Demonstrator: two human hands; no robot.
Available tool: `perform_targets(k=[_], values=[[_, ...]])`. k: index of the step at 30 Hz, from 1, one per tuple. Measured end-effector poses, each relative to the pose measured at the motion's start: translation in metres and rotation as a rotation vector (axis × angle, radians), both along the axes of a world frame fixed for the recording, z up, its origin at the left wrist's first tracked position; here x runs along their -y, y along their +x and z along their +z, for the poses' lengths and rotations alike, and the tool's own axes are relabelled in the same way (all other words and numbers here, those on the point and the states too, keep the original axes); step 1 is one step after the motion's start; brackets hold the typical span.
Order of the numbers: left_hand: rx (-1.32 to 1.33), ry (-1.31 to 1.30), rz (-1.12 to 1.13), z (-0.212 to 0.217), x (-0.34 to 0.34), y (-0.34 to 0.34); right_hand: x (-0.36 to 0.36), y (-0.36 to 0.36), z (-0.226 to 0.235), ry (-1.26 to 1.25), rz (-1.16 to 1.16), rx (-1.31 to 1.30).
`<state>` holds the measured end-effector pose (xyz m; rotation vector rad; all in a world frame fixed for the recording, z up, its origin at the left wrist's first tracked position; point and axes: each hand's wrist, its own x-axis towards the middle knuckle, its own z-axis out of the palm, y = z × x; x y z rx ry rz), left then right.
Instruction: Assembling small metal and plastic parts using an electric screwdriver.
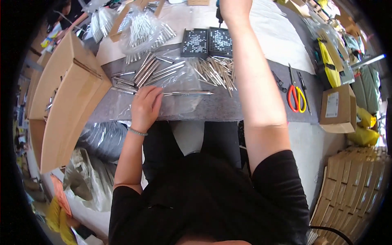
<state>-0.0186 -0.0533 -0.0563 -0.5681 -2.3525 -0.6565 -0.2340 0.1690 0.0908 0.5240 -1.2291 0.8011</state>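
The left hand (145, 107) lies flat on a metal rod (188, 93) — the right hand (234, 10) reaches far up, grip unclear.

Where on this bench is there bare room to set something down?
Bare grey mat lies between the right forearm and the scissors, and the pale sheet beyond the black trays is open. Around the left hand it is crowded: metal rods, clear bags, a rod pile.
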Motion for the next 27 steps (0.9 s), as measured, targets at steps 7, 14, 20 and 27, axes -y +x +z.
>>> perform_targets(k=[7, 14, 20, 27], values=[[0.013, -0.032, -0.005, 0.001, 0.004, 0.009, -0.073, 0.132, -0.086, 0.309, -0.158, 0.872], [0.034, 0.004, 0.027, -0.002, -0.001, 0.011, -0.224, 0.192, -0.134, 0.871, -0.686, 1.431], [0.085, -0.039, 0.075, -0.012, -0.012, 0.013, -0.229, 0.179, -0.142, 0.828, -0.606, 1.455], [0.202, -0.193, 0.14, -0.02, -0.007, 0.0, -0.109, 0.19, -0.117, 0.785, -0.333, 0.992]])
